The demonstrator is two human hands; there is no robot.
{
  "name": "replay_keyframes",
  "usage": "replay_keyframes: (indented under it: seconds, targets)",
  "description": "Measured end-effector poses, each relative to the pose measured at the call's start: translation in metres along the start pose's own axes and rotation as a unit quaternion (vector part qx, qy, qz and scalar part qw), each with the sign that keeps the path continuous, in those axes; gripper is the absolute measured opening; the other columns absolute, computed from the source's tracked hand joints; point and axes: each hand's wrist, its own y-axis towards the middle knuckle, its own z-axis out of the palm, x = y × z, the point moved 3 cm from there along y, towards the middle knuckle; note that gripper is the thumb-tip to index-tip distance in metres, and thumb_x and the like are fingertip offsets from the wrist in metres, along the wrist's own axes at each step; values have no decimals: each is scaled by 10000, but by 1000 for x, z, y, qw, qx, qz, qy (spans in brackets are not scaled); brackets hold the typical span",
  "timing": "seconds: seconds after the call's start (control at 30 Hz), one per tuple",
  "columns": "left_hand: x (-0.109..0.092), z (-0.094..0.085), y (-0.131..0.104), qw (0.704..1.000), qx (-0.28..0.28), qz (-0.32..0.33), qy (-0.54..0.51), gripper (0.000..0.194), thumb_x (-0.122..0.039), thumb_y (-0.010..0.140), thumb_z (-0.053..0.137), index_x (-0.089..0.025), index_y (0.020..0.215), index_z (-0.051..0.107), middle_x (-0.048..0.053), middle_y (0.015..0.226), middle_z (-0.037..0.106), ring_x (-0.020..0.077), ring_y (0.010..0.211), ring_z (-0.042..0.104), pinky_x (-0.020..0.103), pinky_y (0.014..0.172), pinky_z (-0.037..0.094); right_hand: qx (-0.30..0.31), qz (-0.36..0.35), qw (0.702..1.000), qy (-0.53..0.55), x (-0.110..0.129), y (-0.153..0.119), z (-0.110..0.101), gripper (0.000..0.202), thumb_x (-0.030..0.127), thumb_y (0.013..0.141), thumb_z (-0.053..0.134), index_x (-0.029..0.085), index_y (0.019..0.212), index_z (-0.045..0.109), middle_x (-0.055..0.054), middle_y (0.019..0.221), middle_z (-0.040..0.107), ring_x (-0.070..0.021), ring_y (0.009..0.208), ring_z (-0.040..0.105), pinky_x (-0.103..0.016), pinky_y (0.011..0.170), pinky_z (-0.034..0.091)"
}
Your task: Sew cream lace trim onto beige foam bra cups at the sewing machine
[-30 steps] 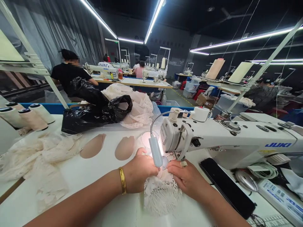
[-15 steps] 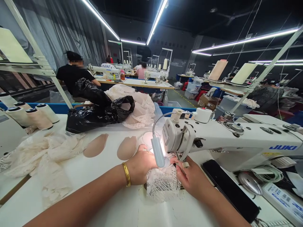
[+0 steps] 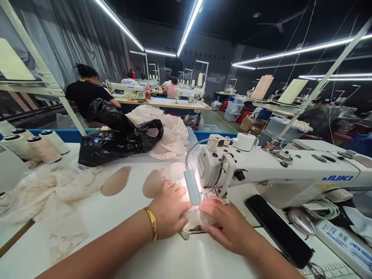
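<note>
Beside the white sewing machine [image 3: 250, 162]'s needle end, my left hand [image 3: 168, 211] and right hand [image 3: 228, 223] cover pale-pink lacy fabric [image 3: 175, 170], grip unclear; farther left, flat beige oval pieces [image 3: 115, 181] lie unattached.

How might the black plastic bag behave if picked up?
The black plastic bag would probably be floppy, since its thin film lies crumpled. Its glossy surface suggests it could feel slippery. Its weight is hard to judge, as any contents are hidden.
</note>
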Motion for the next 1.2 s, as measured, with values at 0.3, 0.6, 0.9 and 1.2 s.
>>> replay_keyframes:
  seconds: [0.3, 0.6, 0.9, 1.2]
  targets:
    - [-16, 3, -10, 998, 53, 5, -15, 668, -618, 755, 757, -215, 1271, 625, 143, 1160, 640, 356, 1038, 564, 555, 996, 343, 65, 84, 994, -24, -16, -2, 9, 203, 96, 1014, 429, 235, 990, 575, -40, 931, 636, -212, 815, 585, -304, 678, 452]
    - [-3, -5, -10, 985, 84, 110, -105, 331, -164, 710, 662, -248, 1029, 639, 19, 1300, 670, 275, 1001, 642, 428, 918, 323, 154, 164, 974, 40, -22, -5, -16, 313, 33, 889, 545, 280, 1067, 620, 10, 885, 652, -212, 866, 583, -302, 746, 474]
    - [-8, -1, 1, 988, 10, 149, -25, 217, -41, 721, 640, -214, 848, 607, -23, 1045, 698, 206, 821, 618, 376, 802, 270, 145, 165, 960, 175, -25, -8, -32, 220, 198, 986, 554, 292, 944, 749, -21, 979, 668, -205, 906, 639, -306, 761, 554]
    - [14, 5, 12, 988, -44, 149, 4, 363, -37, 749, 648, -289, 1009, 676, -36, 998, 737, 232, 906, 651, 432, 909, 281, 38, 134, 990, -37, -29, -4, 8, 295, 237, 991, 607, 312, 1256, 712, -59, 1228, 750, -296, 1136, 668, -479, 961, 562]
